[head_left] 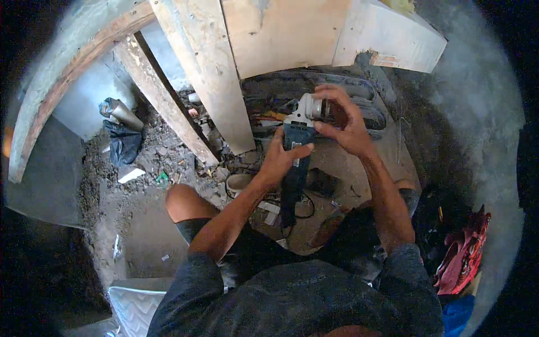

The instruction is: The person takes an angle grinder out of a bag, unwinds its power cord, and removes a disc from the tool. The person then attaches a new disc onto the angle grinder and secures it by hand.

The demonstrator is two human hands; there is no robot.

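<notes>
"Just above the centre of the frame: what are you holding?"

"Angle grinder (296, 150), dark body, pale metal head (303, 109). Left hand (275, 160) closed round the body from its left side, thumb laid across the top. Right hand (351, 129) curled about the round fitting (320, 108) on the head's right side: fingers at its upper edge, thumb at its lower. Some fingertips hidden; how hard they press, I cannot tell."

"And the long axis?"

"Nearly upright in the frame, top leaning slightly right. Head end up and away from me, tail end down toward my lap, cord (313, 206) looping out to the right below."

"Which relation counts most, would you say?"

"Fitting to right hand, I judge. It faces right, into my curled fingers, crosswise to the body's line. Right hand is the nearer; left hand sits lower, on the body, apart from the fitting."

"Surroundings?"

"Dark open case (377, 115) beyond the head, spreading right of centre. Pale board (216, 73) slanting down from the upper edge, left of the grinder. Red cloth (463, 253) well apart, lower right."
</notes>
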